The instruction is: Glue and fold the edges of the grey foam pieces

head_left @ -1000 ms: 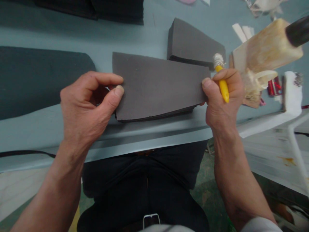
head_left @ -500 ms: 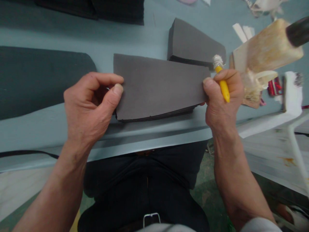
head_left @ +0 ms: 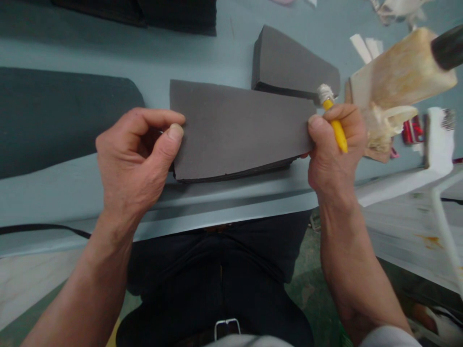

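Observation:
A grey tapered sheet (head_left: 238, 130), which looks like foam, lies over a stack of similar dark pieces at the table's front edge. My left hand (head_left: 132, 154) is closed at its wide left end, thumb and index finger on the edge. At the narrow right end, my right hand (head_left: 334, 154) pinches the sheet under its thumb. The same hand keeps a yellow-handled brush (head_left: 339, 132) between its fingers, its tip wrapped in white and pointing away from me. The fingers beneath the sheet are mostly hidden.
Behind the sheet stands another grey stack (head_left: 292, 60). A long dark green panel (head_left: 61, 120) lies left, with black stacked pieces (head_left: 177, 14) at the back. On the right are a stained plastic bottle (head_left: 401, 72), white strips (head_left: 361, 48) and a red packet (head_left: 411, 130).
My right hand and the brush have shifted very slightly to the right along the sheet's end. My left hand and the sheet look almost still.

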A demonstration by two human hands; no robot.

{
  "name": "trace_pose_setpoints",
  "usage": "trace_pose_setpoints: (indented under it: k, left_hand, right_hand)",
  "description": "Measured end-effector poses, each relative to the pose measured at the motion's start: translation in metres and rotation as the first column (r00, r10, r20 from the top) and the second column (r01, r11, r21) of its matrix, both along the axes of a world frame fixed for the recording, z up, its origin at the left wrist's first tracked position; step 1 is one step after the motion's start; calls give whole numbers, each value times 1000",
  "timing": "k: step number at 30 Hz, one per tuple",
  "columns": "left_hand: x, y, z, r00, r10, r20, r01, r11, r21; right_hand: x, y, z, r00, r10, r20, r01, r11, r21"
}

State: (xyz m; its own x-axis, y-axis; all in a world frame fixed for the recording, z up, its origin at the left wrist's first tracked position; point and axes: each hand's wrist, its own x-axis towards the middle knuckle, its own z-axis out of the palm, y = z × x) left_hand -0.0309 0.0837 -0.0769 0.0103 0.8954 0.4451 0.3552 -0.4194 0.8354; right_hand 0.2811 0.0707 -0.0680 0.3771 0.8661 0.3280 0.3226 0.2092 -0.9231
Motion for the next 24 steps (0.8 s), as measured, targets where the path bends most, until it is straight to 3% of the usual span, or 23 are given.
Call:
trace_pose_setpoints:
  k: [8, 12, 19, 24]
  left_hand:
    - [4, -5, 6, 998, 58, 10, -57, 996, -61]
    - [3, -3, 3, 999, 46, 8, -46, 999, -26]
    - [7, -4, 2, 996, 66, 52, -62, 995, -82]
    - [6, -3, 1, 998, 44, 50, -41, 998, -52]
  right_hand:
    - [1, 2, -2, 999, -5, -32, 6, 1000, 12]
    - [4, 4, -6, 998, -32, -63, 31, 999, -24]
    - [18, 6, -13, 991, 29, -131, -35, 998, -44]
    - [22, 5, -17, 992, 38, -121, -44, 998, -42]
